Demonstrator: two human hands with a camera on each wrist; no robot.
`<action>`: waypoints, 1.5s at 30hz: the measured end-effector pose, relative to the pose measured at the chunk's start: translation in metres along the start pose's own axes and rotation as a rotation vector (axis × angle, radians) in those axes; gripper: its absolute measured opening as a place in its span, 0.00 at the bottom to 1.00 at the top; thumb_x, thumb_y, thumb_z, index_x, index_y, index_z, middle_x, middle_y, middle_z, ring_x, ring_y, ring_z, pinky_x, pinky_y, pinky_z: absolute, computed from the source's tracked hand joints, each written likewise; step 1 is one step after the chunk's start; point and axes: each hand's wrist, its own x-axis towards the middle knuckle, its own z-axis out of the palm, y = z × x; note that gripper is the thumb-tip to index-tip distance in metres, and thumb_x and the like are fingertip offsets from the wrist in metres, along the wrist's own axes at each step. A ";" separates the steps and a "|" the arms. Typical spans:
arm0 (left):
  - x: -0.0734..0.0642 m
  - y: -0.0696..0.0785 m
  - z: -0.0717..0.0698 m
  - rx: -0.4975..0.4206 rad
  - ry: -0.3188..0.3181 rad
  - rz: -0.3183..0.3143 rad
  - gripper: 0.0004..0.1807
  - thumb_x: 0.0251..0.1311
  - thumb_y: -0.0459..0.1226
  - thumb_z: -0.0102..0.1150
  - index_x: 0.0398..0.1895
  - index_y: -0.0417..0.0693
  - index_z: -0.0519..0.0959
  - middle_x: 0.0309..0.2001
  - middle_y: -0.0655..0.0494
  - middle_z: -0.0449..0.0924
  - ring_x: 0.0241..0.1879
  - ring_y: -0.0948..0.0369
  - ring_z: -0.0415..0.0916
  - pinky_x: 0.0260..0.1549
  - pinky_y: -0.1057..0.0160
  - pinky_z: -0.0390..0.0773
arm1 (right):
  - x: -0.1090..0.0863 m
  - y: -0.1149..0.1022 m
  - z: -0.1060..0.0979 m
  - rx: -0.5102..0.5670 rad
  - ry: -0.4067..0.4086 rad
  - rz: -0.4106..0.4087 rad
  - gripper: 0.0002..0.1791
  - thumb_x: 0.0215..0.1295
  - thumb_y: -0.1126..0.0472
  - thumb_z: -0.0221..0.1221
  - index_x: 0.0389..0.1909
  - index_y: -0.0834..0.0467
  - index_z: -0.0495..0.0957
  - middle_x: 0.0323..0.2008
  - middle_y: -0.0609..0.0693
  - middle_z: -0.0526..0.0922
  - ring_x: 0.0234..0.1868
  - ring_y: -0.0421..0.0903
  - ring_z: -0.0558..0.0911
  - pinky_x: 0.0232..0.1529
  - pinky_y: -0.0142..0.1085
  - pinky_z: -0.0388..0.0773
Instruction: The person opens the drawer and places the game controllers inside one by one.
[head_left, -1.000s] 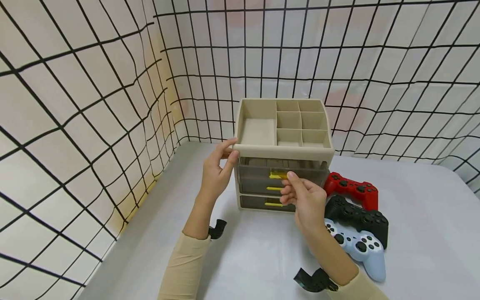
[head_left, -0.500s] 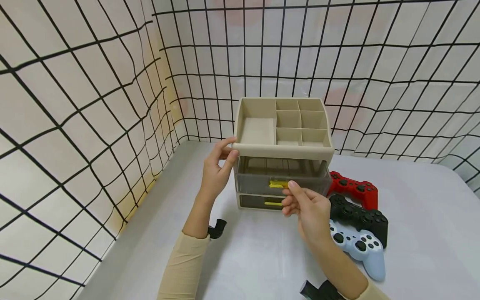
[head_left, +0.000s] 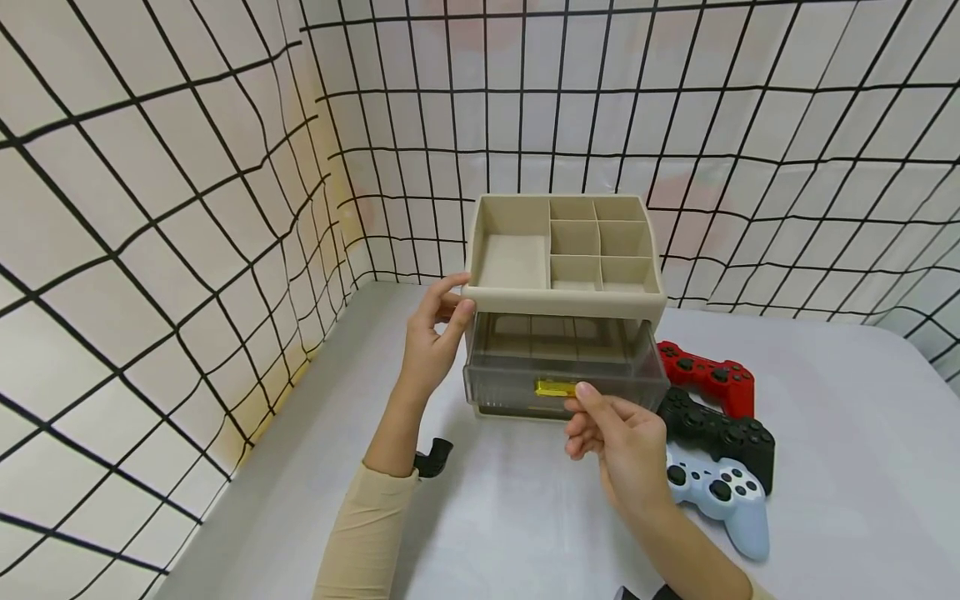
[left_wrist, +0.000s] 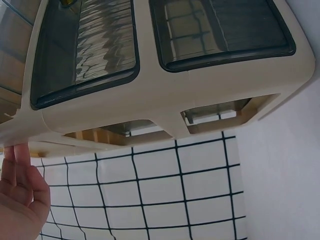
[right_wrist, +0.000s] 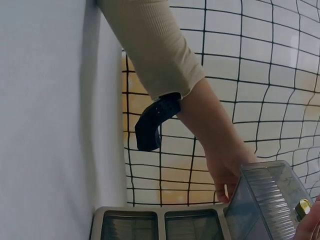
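Note:
A cream desk organizer point(head_left: 565, 303) with smoky see-through drawers stands on the white table. Its top drawer point(head_left: 495, 385) is pulled well out toward me, its inside showing below the cream top. My right hand point(head_left: 626, 442) pinches the yellow drawer handle point(head_left: 553, 388) at its right end, thumb on top and the other fingers curled beneath. At the organizer's upper left corner, my left hand point(head_left: 435, 337) holds the edge between thumb and fingers. The left wrist view shows that hand's fingers point(left_wrist: 20, 157) against the cream side, beside two closed lower drawers point(left_wrist: 225, 35).
Right of the organizer lie a red game controller point(head_left: 708, 375), a black one point(head_left: 720, 437) and a light blue one point(head_left: 723, 496), close to my right forearm. The organizer's top has open compartments point(head_left: 513, 260). Black wire grid point(head_left: 555, 100) stands behind and to the left.
My right hand has drawn the top drawer farther out toward me, and its front now covers much of the lower drawers. The left hand keeps its hold on the corner.

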 end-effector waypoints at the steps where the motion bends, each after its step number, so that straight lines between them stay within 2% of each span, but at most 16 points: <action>1: 0.000 0.000 0.000 -0.001 0.000 0.001 0.17 0.69 0.31 0.53 0.60 0.45 0.72 0.32 0.47 0.77 0.31 0.58 0.74 0.36 0.62 0.74 | -0.001 -0.001 0.000 -0.003 0.003 0.005 0.13 0.68 0.62 0.61 0.24 0.62 0.85 0.17 0.52 0.81 0.13 0.44 0.79 0.20 0.31 0.79; 9: 0.000 0.000 0.001 -0.013 0.002 -0.009 0.20 0.67 0.27 0.54 0.60 0.46 0.72 0.33 0.46 0.77 0.31 0.57 0.73 0.35 0.61 0.73 | -0.010 -0.004 -0.003 0.007 -0.008 0.016 0.14 0.69 0.63 0.59 0.24 0.62 0.85 0.17 0.51 0.82 0.13 0.43 0.78 0.20 0.31 0.79; 15: 0.001 0.003 0.002 -0.008 0.014 -0.050 0.19 0.65 0.24 0.54 0.59 0.39 0.70 0.33 0.42 0.77 0.30 0.54 0.73 0.35 0.59 0.72 | -0.015 -0.007 -0.005 0.004 -0.017 0.030 0.15 0.70 0.64 0.58 0.25 0.61 0.86 0.17 0.51 0.82 0.12 0.43 0.78 0.20 0.31 0.78; 22: 0.003 0.037 -0.002 0.003 0.009 -0.048 0.17 0.64 0.22 0.52 0.56 0.32 0.70 0.32 0.38 0.76 0.30 0.57 0.72 0.35 0.60 0.73 | -0.023 -0.006 -0.006 0.004 -0.043 0.028 0.15 0.70 0.66 0.56 0.25 0.61 0.86 0.16 0.50 0.81 0.12 0.42 0.78 0.18 0.31 0.78; 24: 0.003 0.038 -0.002 -0.002 0.011 -0.048 0.17 0.64 0.22 0.52 0.56 0.32 0.70 0.32 0.39 0.76 0.30 0.58 0.72 0.35 0.61 0.73 | -0.025 -0.005 -0.007 0.005 -0.056 0.019 0.15 0.70 0.67 0.56 0.25 0.61 0.86 0.16 0.50 0.81 0.12 0.42 0.78 0.18 0.31 0.78; 41: 0.002 0.040 0.000 -0.008 0.011 -0.062 0.17 0.66 0.24 0.52 0.57 0.31 0.70 0.33 0.38 0.75 0.31 0.58 0.72 0.36 0.62 0.72 | -0.037 0.001 -0.010 -0.043 -0.040 0.057 0.13 0.70 0.66 0.56 0.27 0.61 0.86 0.16 0.50 0.81 0.12 0.42 0.77 0.17 0.32 0.77; 45: 0.001 0.021 0.001 -0.017 0.016 -0.064 0.18 0.66 0.26 0.53 0.59 0.37 0.71 0.33 0.41 0.76 0.31 0.58 0.72 0.36 0.62 0.72 | -0.039 0.003 -0.012 -0.052 -0.037 0.056 0.13 0.70 0.67 0.56 0.27 0.61 0.86 0.16 0.50 0.81 0.12 0.43 0.77 0.17 0.32 0.77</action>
